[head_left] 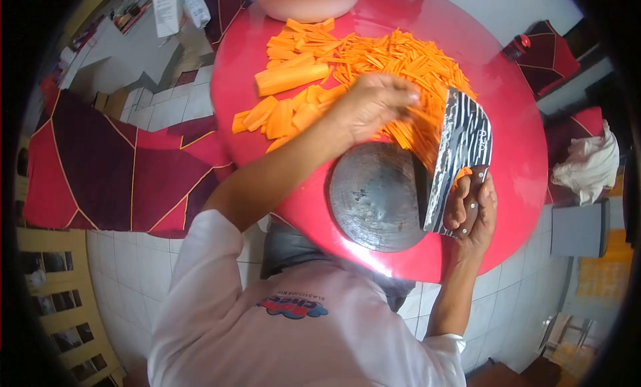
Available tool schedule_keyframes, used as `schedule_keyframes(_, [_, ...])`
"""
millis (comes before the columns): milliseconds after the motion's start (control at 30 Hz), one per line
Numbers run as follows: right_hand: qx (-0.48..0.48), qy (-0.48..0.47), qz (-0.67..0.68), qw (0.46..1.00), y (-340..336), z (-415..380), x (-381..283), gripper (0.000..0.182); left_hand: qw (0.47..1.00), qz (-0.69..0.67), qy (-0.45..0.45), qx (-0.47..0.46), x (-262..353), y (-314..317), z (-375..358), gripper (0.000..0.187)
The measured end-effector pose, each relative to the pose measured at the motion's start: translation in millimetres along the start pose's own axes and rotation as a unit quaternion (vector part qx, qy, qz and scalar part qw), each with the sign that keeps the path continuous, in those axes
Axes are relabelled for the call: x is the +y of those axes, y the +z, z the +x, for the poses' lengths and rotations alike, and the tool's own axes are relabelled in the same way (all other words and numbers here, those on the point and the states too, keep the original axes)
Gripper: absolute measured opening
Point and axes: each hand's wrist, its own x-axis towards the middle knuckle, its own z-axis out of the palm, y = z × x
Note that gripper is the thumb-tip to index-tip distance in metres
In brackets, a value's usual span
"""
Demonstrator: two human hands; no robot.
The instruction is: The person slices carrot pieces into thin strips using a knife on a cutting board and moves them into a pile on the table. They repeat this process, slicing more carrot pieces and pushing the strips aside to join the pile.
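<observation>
Right hand (475,210) is gripping a broad knife (461,136) by its brown riveted handle. The knife is lying right of the left hand (382,106), its long axis running near to far, the far end close to the left fingertips; the right hand is the nearer one to the handle. The blade is standing at the right edge of the chopping board (374,197); cannot tell if it is touching.

Left hand is reaching over the carrot sticks (407,56), fingers curling together; cannot tell whether they are pinching any.

Materials: blade showing black and white wavy stripes, flat and wide. Board looking round, grey, dull and scuffed. Sticks are forming a thin, tangled, bright orange heap on the far side. Left of it, flat carrot slices (280,116) are overlapping near a thick carrot chunk (292,78). The red surface (514,166) is shining smoothly; a pale bowl (307,5) is sitting at the far edge.
</observation>
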Motion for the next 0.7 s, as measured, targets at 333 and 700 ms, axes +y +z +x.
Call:
schedule_keyframes(333, [-0.012,-0.03,0.012,0.999,-4,-4,-1,0.029,0.792,0.585,0.172,0.022,49,-22,-21,0.037])
schedule_keyframes(700, [-0.01,-0.016,-0.024,1.0,-4,-8,-3,0.039,0.615,0.776,0.138,-0.009,63,-61,-87,0.043])
